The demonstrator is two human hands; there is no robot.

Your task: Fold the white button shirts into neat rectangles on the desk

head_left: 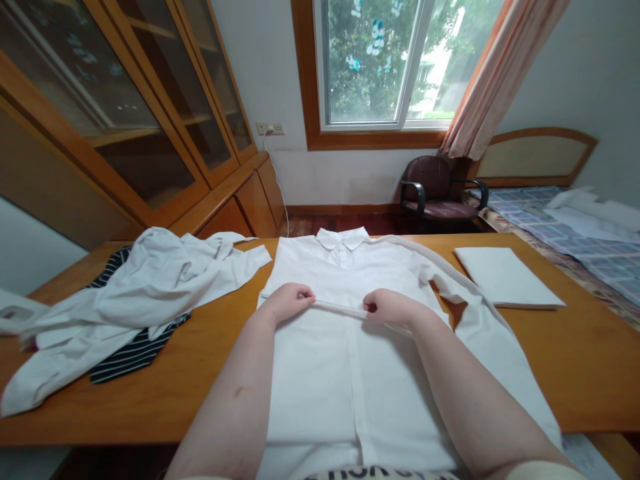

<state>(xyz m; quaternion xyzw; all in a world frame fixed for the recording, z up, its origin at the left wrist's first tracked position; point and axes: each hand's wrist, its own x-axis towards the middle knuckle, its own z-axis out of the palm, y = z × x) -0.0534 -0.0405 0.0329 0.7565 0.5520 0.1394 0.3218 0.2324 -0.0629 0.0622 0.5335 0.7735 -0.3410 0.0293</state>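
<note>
A white collared shirt [320,387] lies front up on the wooden table, its collar toward the far edge and its hem hanging over the near edge. My left hand [293,301] pinches a narrow strip of white fabric, likely the shirt's sleeve or cuff, across the chest. The other end of that strip is between the fingers of my right hand [383,305]. The strip is stretched between the two hands. On the right, the shirt's other sleeve trails down toward the near edge. The left side of the shirt has a straight folded-looking edge.
A crumpled white garment [165,273] lies on the left of the wooden table [215,373], over a black striped tie-like cloth [133,357]. A flat white rectangular stack [510,277] lies at the right. Beyond stand a chair [435,190], a bed [565,227] and a glass-door cabinet [200,127].
</note>
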